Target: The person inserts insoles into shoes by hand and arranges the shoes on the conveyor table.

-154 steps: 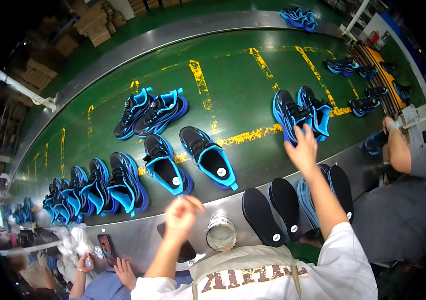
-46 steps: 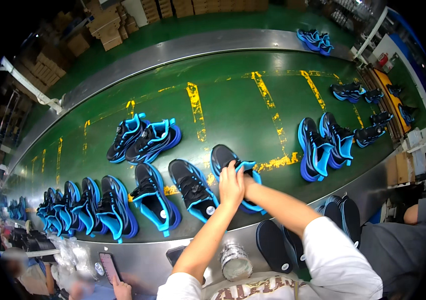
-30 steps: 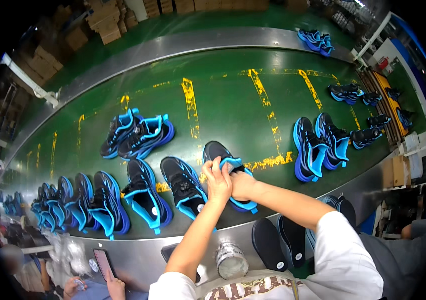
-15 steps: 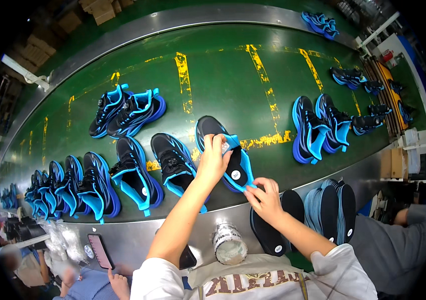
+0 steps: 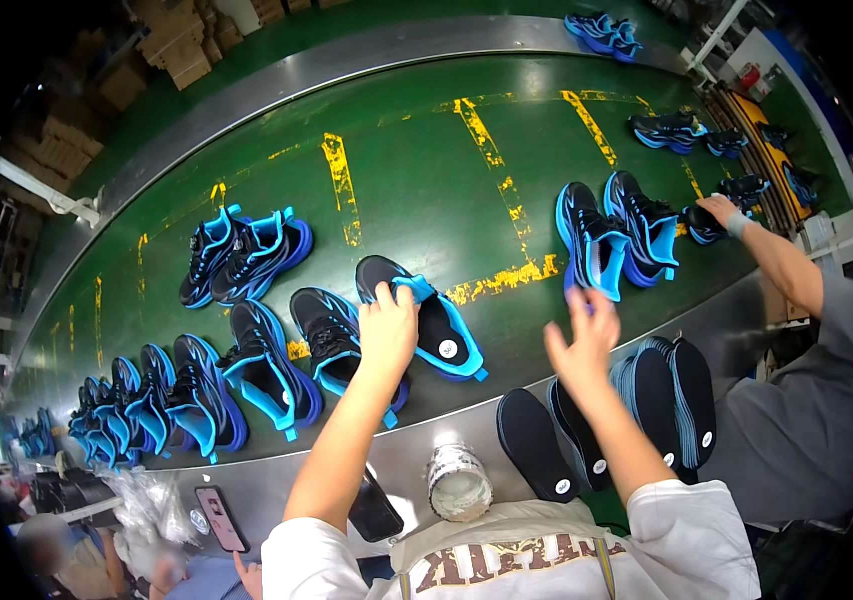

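Note:
My left hand [image 5: 389, 325] is closed on the tongue of a black sneaker with blue lining [image 5: 438, 335], which lies on the green belt [image 5: 416, 190] with its toe away from me. A black insole with a round white label shows inside the shoe. To the right, my right hand [image 5: 586, 345] is off the sneaker, fingers spread and slightly blurred, holding nothing. It is just short of the heel of another black and blue sneaker [image 5: 578, 240], which has a matching sneaker [image 5: 638, 225] beside it. Left of my left hand lies one more sneaker [image 5: 326, 330], partly behind my forearm.
Black insoles [image 5: 533, 445] and insole stacks [image 5: 643, 400] lie on the metal ledge, beside a smeared white pot [image 5: 459, 485] and a dark phone [image 5: 376, 508]. Several sneakers [image 5: 201, 395] line the belt leftward; a pair [image 5: 251, 255] sits farther back. A co-worker's hand [image 5: 724, 210] touches shoes at right.
My right hand has let go of the sneaker's heel and moved up and right toward the right-hand pair. My left hand stays at the tongue. A co-worker's arm has come in at right.

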Tool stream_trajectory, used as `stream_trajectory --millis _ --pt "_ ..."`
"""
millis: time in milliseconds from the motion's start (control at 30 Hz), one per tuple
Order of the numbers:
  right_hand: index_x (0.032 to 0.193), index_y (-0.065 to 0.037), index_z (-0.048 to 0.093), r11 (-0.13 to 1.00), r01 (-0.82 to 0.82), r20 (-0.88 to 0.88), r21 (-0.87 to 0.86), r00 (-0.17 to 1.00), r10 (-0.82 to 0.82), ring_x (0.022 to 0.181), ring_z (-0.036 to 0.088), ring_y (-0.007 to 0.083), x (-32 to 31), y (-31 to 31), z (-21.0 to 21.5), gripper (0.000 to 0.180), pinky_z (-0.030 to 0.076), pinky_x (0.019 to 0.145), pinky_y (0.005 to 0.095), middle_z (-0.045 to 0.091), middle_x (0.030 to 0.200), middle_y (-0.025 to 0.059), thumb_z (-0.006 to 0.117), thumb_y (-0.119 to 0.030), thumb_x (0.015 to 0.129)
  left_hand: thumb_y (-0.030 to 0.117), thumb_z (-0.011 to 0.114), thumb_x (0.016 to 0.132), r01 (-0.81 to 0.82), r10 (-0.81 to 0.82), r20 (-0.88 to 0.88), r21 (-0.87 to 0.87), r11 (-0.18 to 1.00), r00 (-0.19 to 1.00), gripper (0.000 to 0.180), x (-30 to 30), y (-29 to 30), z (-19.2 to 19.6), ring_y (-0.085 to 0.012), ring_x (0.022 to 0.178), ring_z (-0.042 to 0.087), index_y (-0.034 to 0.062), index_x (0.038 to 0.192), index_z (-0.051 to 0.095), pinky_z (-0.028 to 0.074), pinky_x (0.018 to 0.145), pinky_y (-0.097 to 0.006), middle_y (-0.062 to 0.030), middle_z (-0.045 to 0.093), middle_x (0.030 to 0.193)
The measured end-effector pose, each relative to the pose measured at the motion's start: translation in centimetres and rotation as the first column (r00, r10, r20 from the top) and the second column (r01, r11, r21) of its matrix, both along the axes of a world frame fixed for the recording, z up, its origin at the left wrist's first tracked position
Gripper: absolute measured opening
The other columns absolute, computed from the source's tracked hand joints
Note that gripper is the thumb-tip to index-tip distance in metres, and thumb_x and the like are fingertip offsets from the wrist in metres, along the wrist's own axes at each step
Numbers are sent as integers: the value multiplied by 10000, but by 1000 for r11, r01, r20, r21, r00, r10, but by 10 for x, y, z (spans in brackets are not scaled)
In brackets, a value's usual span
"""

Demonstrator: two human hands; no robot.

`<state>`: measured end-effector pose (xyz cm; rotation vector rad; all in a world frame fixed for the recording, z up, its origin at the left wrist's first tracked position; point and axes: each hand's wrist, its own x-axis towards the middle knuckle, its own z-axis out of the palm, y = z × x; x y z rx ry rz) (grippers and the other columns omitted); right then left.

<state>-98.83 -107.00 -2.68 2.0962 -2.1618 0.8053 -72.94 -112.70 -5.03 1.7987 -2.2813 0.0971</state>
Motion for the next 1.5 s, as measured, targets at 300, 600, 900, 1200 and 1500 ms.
stream_trajectory --millis 300,600,900,1200,1500 --pt "926 -19 617 945 103 378 312 898 -223 883 556 359 -73 -41 -31 264 441 757 392 581 939 224 622 -216 750 172 538 814 -59 86 -208 132 989 974 137 -5 -2 6 -399 642 577 49 874 528 493 585 -445 -243 521 1022" --pt "1107 -35 533 933 -310 527 185 832 172 1059 469 366 -5 72 -15 414 386 888 384 476 1165 219 631 -226 753 97 586 813 0 195 -795 238 971 575 145 45 -3 45 -123 775 554 8 779 477 440 673 -263 -129 604 977" --pt "1280 -74 388 795 56 138 604 975 -174 1128 387 460 -98 209 -35 575 355 939 422 338 1251 341 602 -230 771 0 504 745 125 286 -950 271 954 -128 165 -7 -4 85 -70 470 392 76 879 446 289 395 -191 -58 530 739" --pt "849 29 631 953 36 349 300 926 -145 829 593 335 -109 196 22 173 480 729 352 585 951 217 628 -97 731 193 569 780 289 -193 -477 134 948 857 521 -102 -7 34 -381 844 557 77 1246 366 470 707 -426 -214 508 1016" --pt "742 32 655 556 -515 714 653 662 -226 615 554 94 -79 14 129 146 441 569 227 625 668 54 652 -113 719 259 547 835 54 120 -728 211 976 675 316 -116 -35 14 -320 797 600 -12 998 551 451 679 -352 -193 602 782"
